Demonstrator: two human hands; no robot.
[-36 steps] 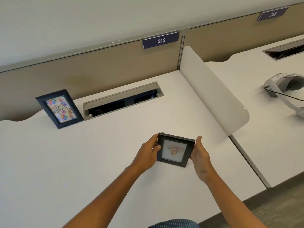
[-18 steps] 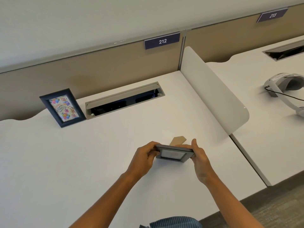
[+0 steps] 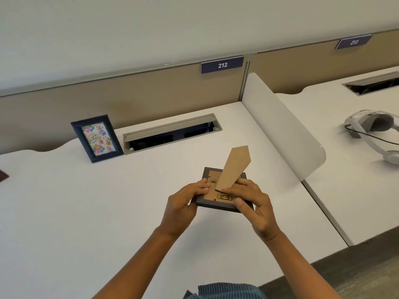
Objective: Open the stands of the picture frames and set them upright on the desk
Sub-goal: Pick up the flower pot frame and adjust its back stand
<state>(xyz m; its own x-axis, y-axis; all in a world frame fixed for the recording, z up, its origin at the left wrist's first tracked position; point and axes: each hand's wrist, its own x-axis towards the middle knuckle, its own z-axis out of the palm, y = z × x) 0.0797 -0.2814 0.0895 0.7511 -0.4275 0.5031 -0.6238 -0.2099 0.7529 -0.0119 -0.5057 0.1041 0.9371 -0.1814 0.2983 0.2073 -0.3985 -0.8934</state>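
Both hands, left hand & right hand, pinch small dark picture frame back-up over desk, w/ cardboard stand swung out, likely readying it to stand.

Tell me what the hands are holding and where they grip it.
Both hold the small dark picture frame, back side up: left hand grips its left edge, right hand its right edge and near corner. The cardboard stand sticks up.
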